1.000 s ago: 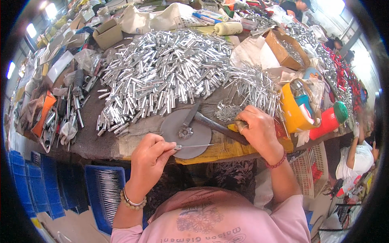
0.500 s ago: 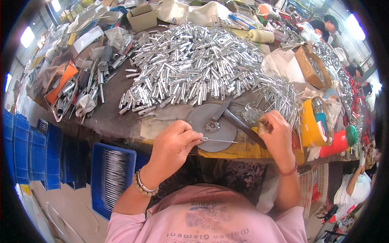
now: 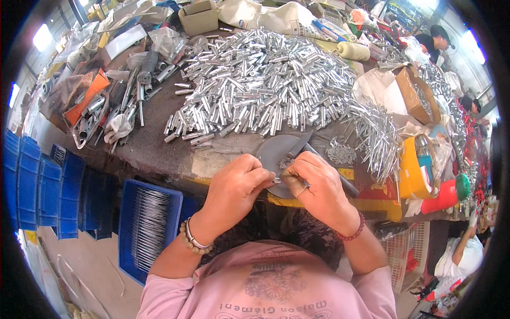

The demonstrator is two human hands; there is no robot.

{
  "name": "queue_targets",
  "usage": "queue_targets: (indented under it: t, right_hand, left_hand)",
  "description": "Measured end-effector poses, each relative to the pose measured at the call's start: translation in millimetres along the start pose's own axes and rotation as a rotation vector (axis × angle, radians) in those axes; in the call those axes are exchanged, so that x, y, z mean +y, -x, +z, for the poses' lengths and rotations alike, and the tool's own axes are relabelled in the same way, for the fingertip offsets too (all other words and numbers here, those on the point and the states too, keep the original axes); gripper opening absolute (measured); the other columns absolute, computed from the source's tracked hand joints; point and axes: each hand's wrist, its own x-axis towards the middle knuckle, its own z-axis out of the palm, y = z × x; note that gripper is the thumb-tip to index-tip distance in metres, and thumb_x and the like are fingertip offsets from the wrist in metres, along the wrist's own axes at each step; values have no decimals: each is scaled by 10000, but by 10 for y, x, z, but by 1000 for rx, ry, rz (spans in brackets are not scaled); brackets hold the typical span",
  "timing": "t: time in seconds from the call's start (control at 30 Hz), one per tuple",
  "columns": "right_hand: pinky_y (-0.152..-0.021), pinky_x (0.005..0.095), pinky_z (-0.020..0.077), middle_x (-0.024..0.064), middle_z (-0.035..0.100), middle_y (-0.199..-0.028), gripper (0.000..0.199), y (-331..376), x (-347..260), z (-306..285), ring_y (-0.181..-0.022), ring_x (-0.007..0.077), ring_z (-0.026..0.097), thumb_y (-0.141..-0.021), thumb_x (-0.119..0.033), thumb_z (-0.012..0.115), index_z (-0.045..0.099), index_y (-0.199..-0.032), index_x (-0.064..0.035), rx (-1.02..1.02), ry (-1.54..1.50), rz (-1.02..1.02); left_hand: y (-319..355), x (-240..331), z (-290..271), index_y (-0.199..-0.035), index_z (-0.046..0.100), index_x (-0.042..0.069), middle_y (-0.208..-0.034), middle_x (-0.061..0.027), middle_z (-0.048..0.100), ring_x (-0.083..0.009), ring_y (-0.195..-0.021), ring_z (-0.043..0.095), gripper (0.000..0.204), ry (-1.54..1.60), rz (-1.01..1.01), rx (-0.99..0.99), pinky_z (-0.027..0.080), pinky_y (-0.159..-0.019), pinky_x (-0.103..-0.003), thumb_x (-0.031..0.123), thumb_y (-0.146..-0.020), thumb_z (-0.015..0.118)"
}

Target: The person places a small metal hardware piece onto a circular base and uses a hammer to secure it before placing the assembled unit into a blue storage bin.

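Observation:
My left hand (image 3: pixel 239 183) is closed in a pinch on a slim metal rod (image 3: pixel 277 181); just a short shiny bit of it shows between my hands. Fingertip to fingertip with it, my right hand (image 3: pixel 319 186) is pinched too, at the rod's other end; whatever small thing it holds is hidden. Beneath and behind the hands lies a round grey metal disc (image 3: pixel 269 148). A dark hammer-like tool (image 3: pixel 348 187) rests across the disc's right side, partly covered by my right hand. Beyond spreads a large heap of short silvery metal tubes (image 3: pixel 265 85).
Thin metal pins (image 3: pixel 374 141) and a patch of tiny parts (image 3: pixel 341 152) lie to the right. Farther right stand a cut yellow container (image 3: pixel 417 167) and a red bottle (image 3: pixel 440 196). A blue crate (image 3: pixel 125 239) of stacked rods is below left. Pliers-like tools and tubes fill the far left.
My right hand has come left from beside the pins to meet the left hand at the rod. The rod's thin end, bare before, is now covered by the right fingers.

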Motion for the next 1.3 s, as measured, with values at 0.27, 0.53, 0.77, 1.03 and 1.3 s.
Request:
queue_targets:
  t: [0.27,0.53,0.77,1.03,1.3]
  right_hand:
    - [-808,467,552,143,639,-941,79,-11,-7,39,-910,375,667,-897,-32,746,701,-961,-23,-3,53,-33]
    - [-857,422,554,67,665,-999,218,97,-131,-146,-972,282,682,-848,-48,771,763,-1064,-72,-41,390,-154]
    - [-885,432,568,99,696,-1030,402,228,205,-301,-1005,311,696,-799,-15,798,757,-1196,-67,51,588,82]
    - [-714,399,599,98,665,-1032,431,397,-151,-426,-818,310,711,-842,45,781,791,-1255,-77,137,203,32]
    - [-675,366,581,41,628,-1030,390,477,-231,-396,-798,227,697,-856,-50,774,821,-1232,-142,49,390,-48]
  left_hand:
    - [-9,13,-19,-1019,778,80,-957,-90,651,-324,-894,686,168,-1,5,-7,550,-750,-441,94,-871,857]
    - [-6,16,-1,-1025,779,73,-960,-97,652,-325,-896,688,171,18,-17,-13,551,-749,-440,72,-872,856]
    - [1,31,-23,-1075,800,56,-981,-113,666,-307,-864,682,187,83,-43,-21,546,-752,-384,38,-896,848]
    - [2,12,-5,-1077,789,31,-982,-113,651,-287,-872,671,176,119,-84,-64,538,-761,-364,11,-908,835]
    - [-1,23,8,-1053,777,25,-946,-120,638,-320,-849,665,202,148,-67,-28,538,-734,-411,-1,-870,858]
